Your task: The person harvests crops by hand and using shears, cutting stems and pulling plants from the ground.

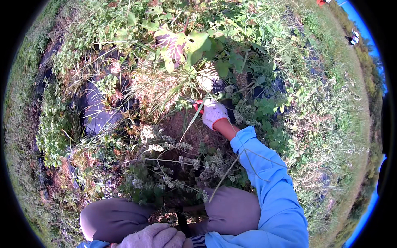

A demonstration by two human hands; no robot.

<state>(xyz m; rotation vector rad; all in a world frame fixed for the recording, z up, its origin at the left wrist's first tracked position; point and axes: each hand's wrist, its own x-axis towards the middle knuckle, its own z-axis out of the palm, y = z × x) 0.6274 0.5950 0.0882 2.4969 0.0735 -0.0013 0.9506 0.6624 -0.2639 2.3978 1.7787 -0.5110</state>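
My right hand point(214, 112), in a white knit glove with an orange-red cuff, grips red-handled hand shears point(198, 106). The short metal tip points left into grass and small leaves, where its end is hard to make out. Just beyond the hand, grass blades point(169, 93) spread from the base of a plant with broad leaves point(183, 46), some of them yellowed and purple-blotched. Below the shears lies a patch of bare brown soil point(198, 136). My left hand point(156, 237), also gloved, rests close to my body at the bottom edge; its fingers lie together and its palm is hidden.
Dark plastic mulch sheet point(99, 108) shows between the weeds on the left. Pale flowering weeds point(173, 179) stand before my knees point(232, 210), and a long dry stem point(225, 176) crosses my right sleeve. Far off at upper right is a person point(353, 37).
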